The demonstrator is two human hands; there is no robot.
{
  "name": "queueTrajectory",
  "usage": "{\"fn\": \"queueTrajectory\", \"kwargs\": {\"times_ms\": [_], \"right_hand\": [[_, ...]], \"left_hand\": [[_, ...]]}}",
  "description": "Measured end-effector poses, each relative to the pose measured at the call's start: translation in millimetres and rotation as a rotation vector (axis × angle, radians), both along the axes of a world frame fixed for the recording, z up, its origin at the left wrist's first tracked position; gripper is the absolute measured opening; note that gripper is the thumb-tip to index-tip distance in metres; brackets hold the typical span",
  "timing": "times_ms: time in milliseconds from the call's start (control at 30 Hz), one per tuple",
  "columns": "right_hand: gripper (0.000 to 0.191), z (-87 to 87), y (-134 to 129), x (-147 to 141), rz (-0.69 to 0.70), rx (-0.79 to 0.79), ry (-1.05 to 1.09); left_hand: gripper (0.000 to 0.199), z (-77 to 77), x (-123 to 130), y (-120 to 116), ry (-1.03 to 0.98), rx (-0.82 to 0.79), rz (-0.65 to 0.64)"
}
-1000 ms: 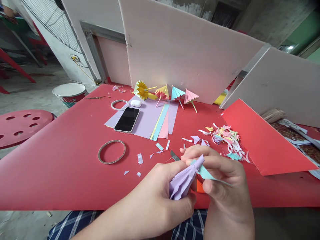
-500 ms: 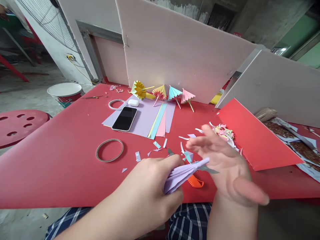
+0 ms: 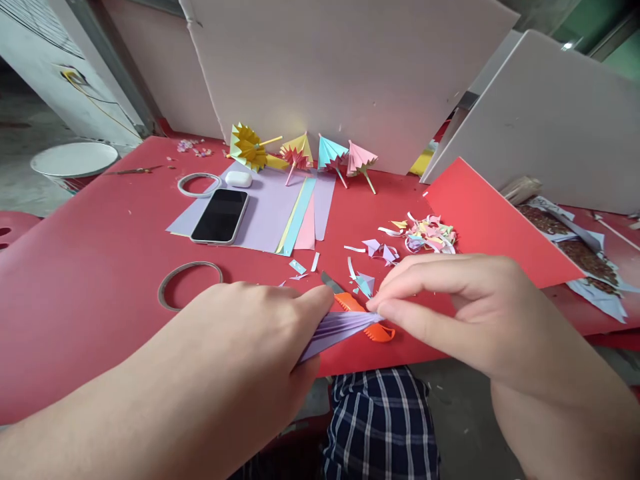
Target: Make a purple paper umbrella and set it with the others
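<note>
A pleated purple paper (image 3: pixel 341 328) narrows to a tip on its right side. My left hand (image 3: pixel 250 333) is closed around its wide end, hiding part of it. At the tip, the thumb and fingers of my right hand (image 3: pixel 450 307) pinch the paper. Beneath the paper lies an orange cutter (image 3: pixel 351 303) with its blade out, on the red table (image 3: pixel 120 267). Small paper scraps (image 3: pixel 365 283) are scattered near the blade. Four small paper umbrellas, among them a blue one (image 3: pixel 331 152) and a pink one (image 3: pixel 361 159), rest at the back.
A phone (image 3: pixel 221 216) and a white case (image 3: pixel 239 179) lie on purple sheets (image 3: pixel 267 220). Two tape rings (image 3: pixel 165 293) are at the left. A scrap pile (image 3: pixel 433 235) sits beside a red board (image 3: pixel 500 227). White panels (image 3: pixel 320 73) stand behind.
My right hand, open and raised before, has come down and closed on the tip of the purple paper. The view has shifted, with the table's objects now further left and higher.
</note>
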State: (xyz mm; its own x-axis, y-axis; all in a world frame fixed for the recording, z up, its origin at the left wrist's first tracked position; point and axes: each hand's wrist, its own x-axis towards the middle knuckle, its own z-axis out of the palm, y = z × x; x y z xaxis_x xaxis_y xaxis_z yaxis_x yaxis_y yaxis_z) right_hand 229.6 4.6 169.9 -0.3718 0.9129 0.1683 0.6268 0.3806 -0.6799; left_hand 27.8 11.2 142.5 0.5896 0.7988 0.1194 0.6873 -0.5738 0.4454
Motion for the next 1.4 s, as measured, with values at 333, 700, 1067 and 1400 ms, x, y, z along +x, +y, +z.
{"fn": "queueTrajectory", "kwargs": {"times_ms": [333, 700, 1067, 1400], "right_hand": [[0.008, 0.7, -0.4, 4.4, 0.063, -0.060, -0.017], [0.015, -0.6, 2.9, 5.1, 0.097, -0.297, 0.120], [0.018, -1.2, 5.1, 9.4, 0.153, -0.400, 0.167], [0.018, -10.2, -5.2, 12.8, 0.141, -0.382, 0.227]], "left_hand": [[0.016, -0.2, 1.7, -5.8, 0.302, 0.017, 0.007], [0.002, -4.0, -4.1, -10.3, 0.363, 0.276, -0.084], [0.001, -7.7, -5.5, -10.0, 0.368, 0.332, -0.059], [0.008, -8.2, -8.0, -9.3, 0.361, 0.277, -0.041]]}}
